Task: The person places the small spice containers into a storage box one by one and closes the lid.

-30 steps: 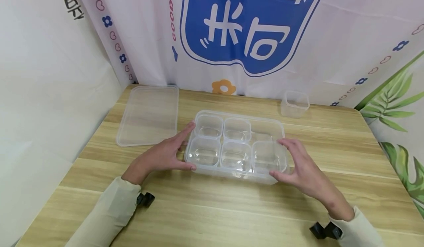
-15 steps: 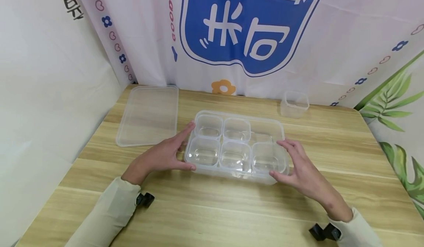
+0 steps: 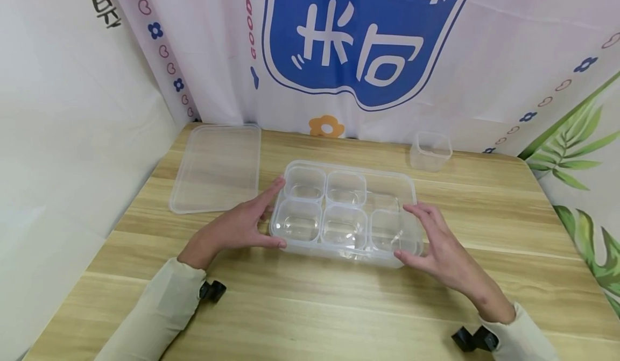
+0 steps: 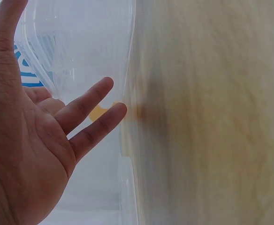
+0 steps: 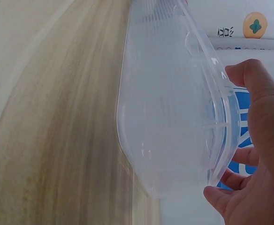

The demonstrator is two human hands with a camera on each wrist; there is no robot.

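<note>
Table (image 3: 310, 312) in front; left hand (image 3: 237, 225) and right hand (image 3: 445, 253) both spread at opposite ends of clear box (image 3: 358, 257). I'd press evenly so inner cups (image 3: 297, 222) don't slide into back-right gap. Loose cup (image 3: 427, 161) beyond.

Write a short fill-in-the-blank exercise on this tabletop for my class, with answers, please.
The clear rectangular container holds ____ small square cups.
No cup stands in the container's far-____ corner.
The clear flat lid lies to the container's ____.
Outside the container, ____ more cup stands on the table.

Answers: five; right; left; one.
</note>
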